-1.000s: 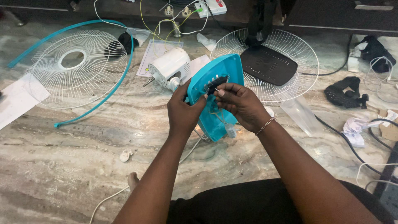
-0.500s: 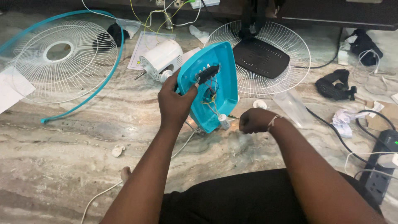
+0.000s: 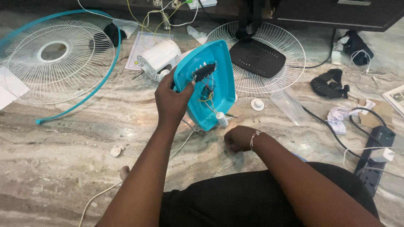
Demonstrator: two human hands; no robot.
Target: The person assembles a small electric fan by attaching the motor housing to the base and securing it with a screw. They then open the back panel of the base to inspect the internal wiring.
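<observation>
Head view: left hand (image 3: 171, 100) fingers grasp turquoise fan housing (image 3: 208, 86); right hand (image 3: 237, 138) clenched.

A white printed sheet (image 3: 145, 49) with a coloured border and a small green-and-yellow mark lies on the marble floor, partly under the white fan motor (image 3: 160, 59). At the right edge, a printed paper (image 3: 395, 97) (only its corner shows) rests on the floor, near a brown cardboard scrap (image 3: 376, 112).
</observation>
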